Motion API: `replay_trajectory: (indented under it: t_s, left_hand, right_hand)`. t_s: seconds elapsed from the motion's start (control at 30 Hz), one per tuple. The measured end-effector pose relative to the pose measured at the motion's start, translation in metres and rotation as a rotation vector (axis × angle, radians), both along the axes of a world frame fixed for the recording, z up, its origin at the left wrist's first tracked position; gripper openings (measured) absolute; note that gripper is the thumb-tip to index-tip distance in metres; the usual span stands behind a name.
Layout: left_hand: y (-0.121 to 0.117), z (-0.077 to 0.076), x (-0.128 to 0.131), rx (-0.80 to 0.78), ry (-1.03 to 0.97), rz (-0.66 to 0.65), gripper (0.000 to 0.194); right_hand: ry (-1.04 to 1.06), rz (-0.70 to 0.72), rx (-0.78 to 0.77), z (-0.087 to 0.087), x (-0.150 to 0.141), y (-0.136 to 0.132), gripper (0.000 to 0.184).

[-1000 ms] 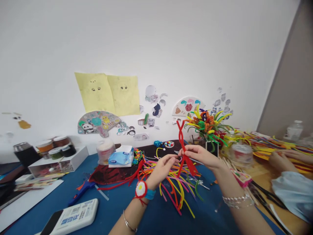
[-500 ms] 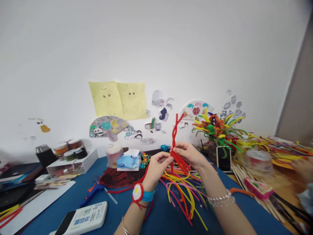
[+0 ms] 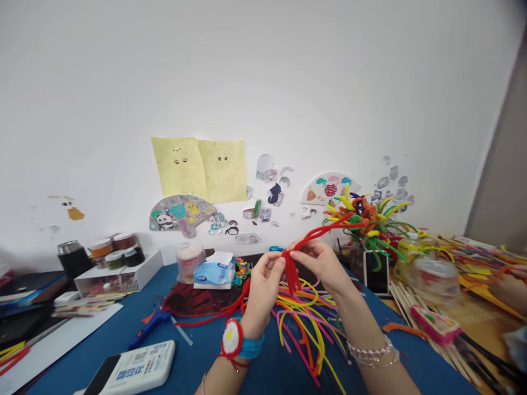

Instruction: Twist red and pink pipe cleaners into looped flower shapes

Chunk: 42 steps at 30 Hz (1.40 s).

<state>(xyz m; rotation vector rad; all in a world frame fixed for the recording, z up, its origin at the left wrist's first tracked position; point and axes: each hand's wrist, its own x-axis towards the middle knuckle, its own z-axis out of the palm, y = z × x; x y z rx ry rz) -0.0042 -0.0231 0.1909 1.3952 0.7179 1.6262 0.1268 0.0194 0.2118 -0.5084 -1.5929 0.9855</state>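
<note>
Both my hands pinch a bundle of red pipe cleaners (image 3: 319,235) above the blue table (image 3: 185,362). My left hand (image 3: 263,282) grips the bundle at its twisted middle, fingers closed. My right hand (image 3: 319,263) is closed on it from the right. The twisted upper ends lean to the right, towards the pipe-cleaner bouquet (image 3: 366,216). The loose lower ends hang down between my hands. A heap of coloured pipe cleaners (image 3: 307,323) lies on the table just under them.
A tissue pack (image 3: 214,271) and a lidded tub (image 3: 189,258) stand behind the heap. A remote control (image 3: 134,370) and a blue glue gun (image 3: 150,326) lie at front left. Paint jars (image 3: 117,249) sit far left. Another person's hand (image 3: 510,285) rests at the right edge.
The twisted red ends stood upright before; now they are tipped over to the right. My hands stayed pinched on the bundle at about the same place.
</note>
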Motion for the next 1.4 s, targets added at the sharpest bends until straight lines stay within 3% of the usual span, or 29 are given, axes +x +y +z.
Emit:
replay_trajectory:
  t_s: [0.13,0.23,0.3,0.4,0.5,0.67,0.8,0.9,0.97,1.13,1.2,1.3,1.33,1.4]
  left_hand:
    - [-0.003,-0.001,0.005,-0.05,-0.052,-0.175,0.023]
    - [-0.004,-0.003,0.005,-0.035,0.014,-0.2,0.022]
    - [-0.004,-0.004,0.005,0.027,0.125,-0.094,0.02]
    - [-0.005,-0.006,0.003,0.212,0.363,0.224,0.016]
    - [0.0,-0.012,-0.002,0.393,0.555,0.466,0.019]
    - [0.017,-0.024,-0.019,0.468,0.749,0.694,0.027]
    - [0.022,-0.026,-0.024,0.448,0.763,0.72,0.026]
    - [0.017,-0.018,-0.018,0.388,0.645,0.599,0.025]
    - [0.012,-0.012,-0.013,0.284,0.514,0.399,0.024]
    - [0.01,-0.009,-0.013,-0.167,0.1,-0.561,0.027]
    - [0.011,-0.011,-0.016,-0.255,-0.015,-0.795,0.029]
    - [0.012,-0.009,-0.019,-0.273,0.03,-0.842,0.028]
    - [0.011,-0.008,-0.019,-0.255,0.095,-0.784,0.028]
    - [0.01,-0.003,-0.019,-0.156,0.251,-0.533,0.028]
  right_hand:
    - [-0.019,0.034,-0.017,0.0,0.0,0.0,0.02]
    - [0.023,0.067,-0.027,-0.001,0.002,0.003,0.017]
    - [0.077,0.151,-0.074,-0.002,0.003,0.006,0.015]
    - [0.156,0.291,-0.162,-0.004,0.003,0.008,0.015]
    - [0.196,0.336,-0.201,-0.004,0.0,0.005,0.018]
    - [0.126,0.213,-0.17,-0.001,-0.007,-0.004,0.023]
    - [0.109,0.045,-0.136,0.0,-0.013,-0.007,0.023]
    - [0.089,-0.023,-0.095,0.001,-0.01,-0.007,0.02]
    - [0.066,-0.069,-0.047,0.001,-0.005,-0.005,0.018]
    - [0.047,0.057,-0.008,-0.002,0.009,0.001,0.013]
    - [0.07,0.104,-0.012,-0.003,0.009,0.003,0.012]
    - [0.066,0.102,-0.012,-0.004,0.008,0.005,0.012]
    - [0.049,0.086,-0.013,-0.004,0.007,0.006,0.013]
    - [0.022,0.03,-0.013,-0.004,0.007,0.007,0.018]
